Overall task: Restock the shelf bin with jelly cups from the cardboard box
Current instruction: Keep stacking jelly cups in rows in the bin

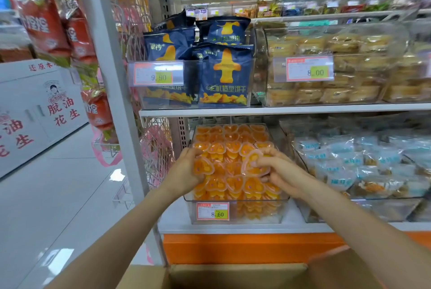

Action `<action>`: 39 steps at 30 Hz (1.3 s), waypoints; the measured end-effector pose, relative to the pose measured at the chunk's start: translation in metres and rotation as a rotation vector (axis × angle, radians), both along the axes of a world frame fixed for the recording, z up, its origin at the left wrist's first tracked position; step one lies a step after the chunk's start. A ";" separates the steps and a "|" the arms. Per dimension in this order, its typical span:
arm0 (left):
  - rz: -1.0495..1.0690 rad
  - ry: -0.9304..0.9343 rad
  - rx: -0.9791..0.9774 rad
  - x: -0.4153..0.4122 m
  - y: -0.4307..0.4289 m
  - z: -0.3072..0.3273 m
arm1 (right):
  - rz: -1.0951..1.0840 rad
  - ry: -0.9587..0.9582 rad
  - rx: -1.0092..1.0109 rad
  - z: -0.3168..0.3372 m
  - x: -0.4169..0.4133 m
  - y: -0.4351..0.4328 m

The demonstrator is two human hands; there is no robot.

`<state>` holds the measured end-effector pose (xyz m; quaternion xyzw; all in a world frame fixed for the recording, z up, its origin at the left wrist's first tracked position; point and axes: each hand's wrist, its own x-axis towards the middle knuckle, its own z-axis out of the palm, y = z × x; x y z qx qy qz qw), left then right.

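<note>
Gripping 1 jelly cup (204,165) in left hand (185,169), pinching 2nd cup (253,163) in right hand (279,172), low over the heaped shelf bin (235,201), probably to fill gaps.

The lower white shelf (173,217) carries a clear bin (261,215) of orange jelly cups (231,137) (a price tag (212,211) is on its front). Just beside it, to the right, sits a second bin (373,209) of pale blue packs (349,160).

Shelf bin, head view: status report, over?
Left hand grips a jelly cup, right hand grips a second cup, both over the shelf bin. Bin heaped near its rim. Cardboard box below, contents unseen. Nothing in the way.
</note>
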<state>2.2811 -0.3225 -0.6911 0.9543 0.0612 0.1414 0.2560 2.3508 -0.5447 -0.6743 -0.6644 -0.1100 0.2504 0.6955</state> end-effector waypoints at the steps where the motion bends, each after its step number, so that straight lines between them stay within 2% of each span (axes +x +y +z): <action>1: -0.004 -0.017 0.058 0.000 0.000 0.000 | -0.007 -0.013 -0.016 0.000 0.001 0.000; 3: 0.030 -0.030 0.187 0.002 0.002 -0.001 | 0.004 -0.034 -0.034 0.001 0.000 -0.001; 8: 0.099 0.039 0.334 0.007 0.010 0.000 | 0.026 -0.062 -0.026 0.002 -0.004 -0.003; 11: 0.040 0.105 0.506 0.007 0.005 0.000 | 0.023 -0.050 -0.005 0.002 -0.005 -0.004; 16: -0.107 0.230 0.644 0.003 0.013 0.013 | 0.014 -0.048 0.011 0.002 -0.006 -0.001; 20: -0.185 0.142 0.708 0.003 0.018 0.020 | 0.012 -0.075 -0.022 0.001 -0.007 0.003; 25: -0.129 0.075 0.850 0.004 0.014 0.018 | -0.063 -0.148 -0.133 -0.006 -0.003 0.007; 30: -0.087 0.118 0.919 0.003 0.010 0.017 | -0.125 -0.204 -0.273 -0.017 0.008 0.013; 39: -0.196 0.147 0.810 0.006 0.013 0.014 | -0.159 -0.238 -0.337 -0.021 0.016 0.021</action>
